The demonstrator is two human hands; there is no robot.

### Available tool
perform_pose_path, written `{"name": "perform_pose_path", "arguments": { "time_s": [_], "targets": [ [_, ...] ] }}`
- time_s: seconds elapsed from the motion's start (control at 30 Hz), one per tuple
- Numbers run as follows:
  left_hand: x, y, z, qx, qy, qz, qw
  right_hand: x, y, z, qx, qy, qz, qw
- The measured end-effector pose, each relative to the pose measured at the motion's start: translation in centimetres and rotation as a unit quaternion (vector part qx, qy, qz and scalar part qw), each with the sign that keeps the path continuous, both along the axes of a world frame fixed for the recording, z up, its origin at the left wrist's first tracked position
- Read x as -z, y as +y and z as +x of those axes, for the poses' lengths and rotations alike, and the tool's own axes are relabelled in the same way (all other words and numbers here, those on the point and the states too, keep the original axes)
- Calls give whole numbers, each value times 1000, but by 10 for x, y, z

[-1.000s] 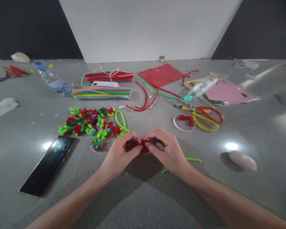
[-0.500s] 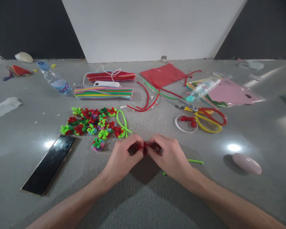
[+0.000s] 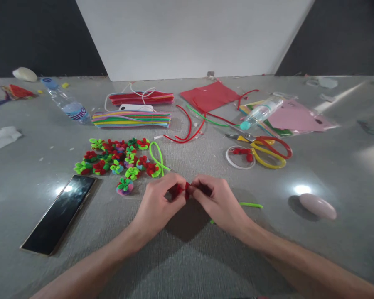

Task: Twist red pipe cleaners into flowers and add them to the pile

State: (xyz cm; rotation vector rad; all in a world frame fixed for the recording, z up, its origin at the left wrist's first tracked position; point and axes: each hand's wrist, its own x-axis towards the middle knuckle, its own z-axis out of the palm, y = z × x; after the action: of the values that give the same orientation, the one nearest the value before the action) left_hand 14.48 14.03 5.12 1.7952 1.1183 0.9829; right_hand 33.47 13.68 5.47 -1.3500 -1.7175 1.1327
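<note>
Both hands meet at the middle of the table over a small red pipe cleaner piece [image 3: 187,190], mostly covered by the fingers. My left hand [image 3: 163,197] pinches it from one side, thumb and index finger together. From the other side my right hand [image 3: 216,201] pinches it too, fingertips close to the left ones. Just beyond my left hand stands a looped light-green pipe cleaner [image 3: 157,155]. A short green pipe cleaner [image 3: 252,205] pokes out beside my right hand. Left of the hands lies a cluster of small pipe cleaner flowers [image 3: 112,157] in red, green and mixed colours.
A phone [image 3: 59,214] lies at left, a pinkish oval object [image 3: 318,206] at right. Scissors [image 3: 269,153] and a white ring [image 3: 240,167] with red bits lie right of centre. Behind are pipe cleaner bundles [image 3: 132,119], a red sheet [image 3: 210,96] and two bottles [image 3: 262,113].
The whole view has shifted slightly, so the things sit a little further left. Both hands keep pinching the red piece, and slightly more of it shows between the fingertips.
</note>
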Motion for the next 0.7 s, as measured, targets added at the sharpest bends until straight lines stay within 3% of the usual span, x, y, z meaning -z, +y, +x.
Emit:
{"name": "perform_pose_path", "arguments": {
  "time_s": [0.23,0.4,0.7],
  "targets": [
    [1,4,-1,-24,-100,-111,988,-6,4,5,-3,42,-3,999],
    [-6,6,-2,-33,-170,-154,973,-2,4,6,14,110,-41,993],
    [-10,3,-2,-41,-134,-131,981,1,8,7,15,192,-66,979]
  ]
}}
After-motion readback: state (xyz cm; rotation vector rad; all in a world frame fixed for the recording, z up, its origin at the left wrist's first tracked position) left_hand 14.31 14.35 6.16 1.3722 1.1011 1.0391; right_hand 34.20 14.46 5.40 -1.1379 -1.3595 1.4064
